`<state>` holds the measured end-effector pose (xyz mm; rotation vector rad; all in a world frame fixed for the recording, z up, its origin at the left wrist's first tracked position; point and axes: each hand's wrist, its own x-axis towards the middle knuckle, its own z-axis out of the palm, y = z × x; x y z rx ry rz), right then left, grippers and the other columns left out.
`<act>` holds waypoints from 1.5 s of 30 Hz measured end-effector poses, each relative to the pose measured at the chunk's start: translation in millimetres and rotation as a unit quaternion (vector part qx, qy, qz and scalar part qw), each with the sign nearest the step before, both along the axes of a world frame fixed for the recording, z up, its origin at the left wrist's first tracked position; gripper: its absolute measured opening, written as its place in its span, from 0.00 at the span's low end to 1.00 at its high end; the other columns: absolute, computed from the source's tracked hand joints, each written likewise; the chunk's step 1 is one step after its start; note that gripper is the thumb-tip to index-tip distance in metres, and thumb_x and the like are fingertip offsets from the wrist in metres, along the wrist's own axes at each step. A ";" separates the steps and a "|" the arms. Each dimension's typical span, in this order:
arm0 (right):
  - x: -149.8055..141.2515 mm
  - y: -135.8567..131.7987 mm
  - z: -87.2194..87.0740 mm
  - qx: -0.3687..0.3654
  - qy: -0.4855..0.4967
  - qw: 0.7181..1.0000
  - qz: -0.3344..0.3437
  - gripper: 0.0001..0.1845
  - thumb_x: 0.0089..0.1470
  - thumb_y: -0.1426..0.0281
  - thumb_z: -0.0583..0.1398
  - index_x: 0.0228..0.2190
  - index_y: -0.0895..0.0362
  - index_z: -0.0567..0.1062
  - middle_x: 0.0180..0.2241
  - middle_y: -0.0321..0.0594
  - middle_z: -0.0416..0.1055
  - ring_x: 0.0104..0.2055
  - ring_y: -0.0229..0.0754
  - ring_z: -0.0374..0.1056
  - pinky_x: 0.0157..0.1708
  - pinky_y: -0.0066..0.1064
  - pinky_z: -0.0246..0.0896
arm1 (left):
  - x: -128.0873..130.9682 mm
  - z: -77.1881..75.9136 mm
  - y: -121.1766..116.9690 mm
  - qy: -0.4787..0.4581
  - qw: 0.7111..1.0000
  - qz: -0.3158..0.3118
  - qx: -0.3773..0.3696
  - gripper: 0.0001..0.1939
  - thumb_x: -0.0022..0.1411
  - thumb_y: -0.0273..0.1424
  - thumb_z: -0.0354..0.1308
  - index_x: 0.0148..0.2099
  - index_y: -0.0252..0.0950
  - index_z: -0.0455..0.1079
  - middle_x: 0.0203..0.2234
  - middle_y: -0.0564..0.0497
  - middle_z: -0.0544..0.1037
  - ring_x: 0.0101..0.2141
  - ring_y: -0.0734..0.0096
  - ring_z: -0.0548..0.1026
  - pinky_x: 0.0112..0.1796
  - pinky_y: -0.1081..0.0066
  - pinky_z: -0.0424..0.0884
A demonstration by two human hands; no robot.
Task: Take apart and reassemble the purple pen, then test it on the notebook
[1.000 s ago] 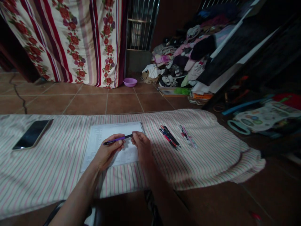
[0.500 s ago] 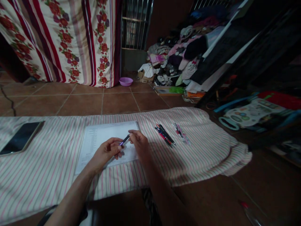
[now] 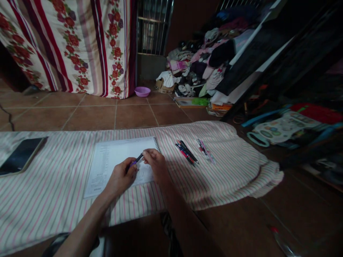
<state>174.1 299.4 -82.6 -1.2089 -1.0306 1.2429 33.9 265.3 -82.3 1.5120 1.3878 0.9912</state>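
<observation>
Between my two hands is a dark pen with a purple part [image 3: 137, 160], tilted up to the right. My left hand [image 3: 123, 174] is closed around its lower, purple end. The fingertips of my right hand [image 3: 154, 162] pinch its upper, dark end. Both hands are over a spiral-bound notebook [image 3: 107, 157] with a printed page, whose wire binding shows at the upper right. Right of the notebook lies a bunch of pens [image 3: 187, 152], mostly dark with a red one among them. Beside it is a smaller group of pale and pink pens [image 3: 205, 151].
A striped cloth [image 3: 66, 171] covers the low table. A tablet or large phone [image 3: 21, 155] lies at its left. Beyond, on the tiled floor, stand a purple basin [image 3: 142, 91] and a heap of clothes [image 3: 198, 64]. A clear bottle with a red cap [image 3: 282, 241] lies lower right.
Both hands have shifted slightly left and closer together with the pen. My left fingers have curled further around its purple end. The pens on the cloth lie as before.
</observation>
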 end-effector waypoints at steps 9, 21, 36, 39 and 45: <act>0.7 0.2 -2.9 -0.026 0.003 1.000 0.008 0.12 0.40 0.62 0.63 0.25 0.58 0.74 0.20 0.34 0.71 0.24 0.35 0.67 0.25 0.25 0.62 | 3.5 0.5 -2.1 0.086 0.995 0.030 0.035 0.11 0.55 0.35 0.54 0.39 0.37 0.72 0.20 0.54 0.75 0.22 0.70 0.70 0.25 0.73 0.62; 0.5 -3.4 3.9 -0.020 -0.042 0.999 -0.001 0.10 0.43 0.64 0.61 0.24 0.59 0.78 0.19 0.34 0.69 0.23 0.33 0.61 0.23 0.24 0.54 | 5.5 4.8 -4.0 0.057 0.998 0.017 0.026 0.10 0.57 0.34 0.51 0.32 0.37 0.73 0.16 0.55 0.72 0.17 0.73 0.67 0.22 0.74 0.60; -1.6 -5.1 2.6 -0.018 0.061 0.995 0.070 0.17 0.47 0.61 0.59 0.38 0.56 0.75 0.41 0.42 0.74 0.30 0.36 0.68 0.21 0.24 0.53 | 0.5 0.0 -3.2 0.042 0.999 0.012 -0.009 0.13 0.59 0.37 0.48 0.35 0.34 0.70 0.17 0.55 0.70 0.18 0.75 0.65 0.21 0.76 0.60; -2.4 -4.2 2.0 -0.043 0.052 0.996 0.060 0.16 0.45 0.59 0.61 0.32 0.58 0.74 0.33 0.41 0.74 0.30 0.38 0.69 0.22 0.24 0.54 | -0.9 1.1 -3.4 0.076 0.997 0.007 0.007 0.13 0.60 0.36 0.47 0.34 0.34 0.69 0.18 0.54 0.71 0.18 0.74 0.67 0.23 0.75 0.61; -2.0 -1.5 -0.1 -0.036 -0.009 0.999 0.039 0.12 0.42 0.62 0.62 0.25 0.58 0.74 0.20 0.34 0.70 0.23 0.35 0.64 0.23 0.26 0.53 | -1.9 3.7 -5.2 0.113 0.993 -0.001 0.019 0.13 0.60 0.35 0.47 0.34 0.34 0.69 0.20 0.53 0.73 0.20 0.73 0.69 0.24 0.75 0.62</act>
